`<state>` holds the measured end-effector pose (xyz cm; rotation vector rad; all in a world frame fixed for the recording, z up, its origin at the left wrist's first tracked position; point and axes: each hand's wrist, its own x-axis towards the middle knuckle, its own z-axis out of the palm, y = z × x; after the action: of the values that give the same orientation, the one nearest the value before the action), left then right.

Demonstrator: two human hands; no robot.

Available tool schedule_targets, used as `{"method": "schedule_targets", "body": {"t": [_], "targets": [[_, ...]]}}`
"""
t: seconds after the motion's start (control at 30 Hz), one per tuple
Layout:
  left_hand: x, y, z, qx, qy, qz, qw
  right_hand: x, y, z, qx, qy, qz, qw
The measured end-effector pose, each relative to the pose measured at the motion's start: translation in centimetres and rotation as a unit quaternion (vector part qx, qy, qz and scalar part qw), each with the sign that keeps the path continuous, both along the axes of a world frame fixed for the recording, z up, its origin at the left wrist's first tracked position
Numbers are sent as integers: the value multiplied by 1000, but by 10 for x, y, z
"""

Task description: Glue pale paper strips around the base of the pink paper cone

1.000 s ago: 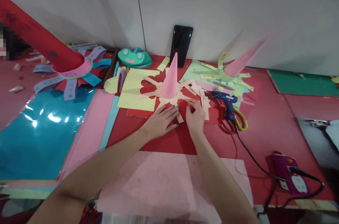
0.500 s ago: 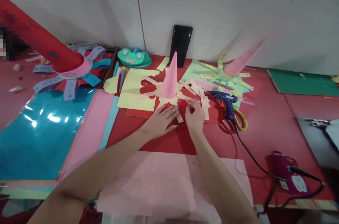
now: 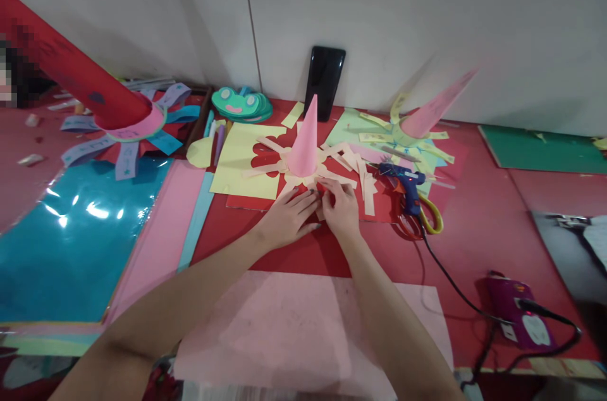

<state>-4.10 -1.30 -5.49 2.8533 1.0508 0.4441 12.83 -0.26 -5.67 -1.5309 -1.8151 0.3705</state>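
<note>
A pink paper cone (image 3: 305,145) stands upright on a cream scalloped base, with pale paper strips (image 3: 265,169) radiating from it. My left hand (image 3: 290,219) lies with its fingers stretched out flat just in front of the cone, the fingertips over the near strips. Close beside it, my right hand (image 3: 339,206) is curled with thumb and fingers together at a paper strip by the cone's base. The fingers hide most of that strip. Loose pale strips (image 3: 368,193) lie to the right, on red paper with a scalloped cutout.
A blue glue gun (image 3: 402,181) rests over scissors (image 3: 430,212), its cord running to a purple power box (image 3: 519,312). A black phone (image 3: 325,81) leans on the wall. Another pink cone (image 3: 439,107) stands right; a red tube (image 3: 71,59) rises left. Pink paper (image 3: 284,331) lies in front.
My right hand has moved left, from beside the loose strips to the strip next to my left hand. My left hand stays almost in place.
</note>
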Motion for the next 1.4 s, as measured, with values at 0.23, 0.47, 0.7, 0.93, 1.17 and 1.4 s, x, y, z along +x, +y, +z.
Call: {"method": "schedule_targets", "body": {"t": [0.23,0.47,0.7,0.93,1.17,1.4], "targets": [[-1,1,-1,-8,-12,21,1000,-1,0,-1,10,-15,-3,1000],[-1,0,1,4,-18,22,1000,0,0,-1,-5,-20,12,1000],[-2,1,0,-5,-17,14,1000,1,0,3,-31,0,19,999],[-2,-1,1,-12,8,15,1000,3,2,4,-70,38,16,997],[-2,-1,1,-13,9,16,1000,4,2,3,-69,36,15,997],[-2,0,2,-11,16,12,1000,3,2,3,-65,33,17,997]]}}
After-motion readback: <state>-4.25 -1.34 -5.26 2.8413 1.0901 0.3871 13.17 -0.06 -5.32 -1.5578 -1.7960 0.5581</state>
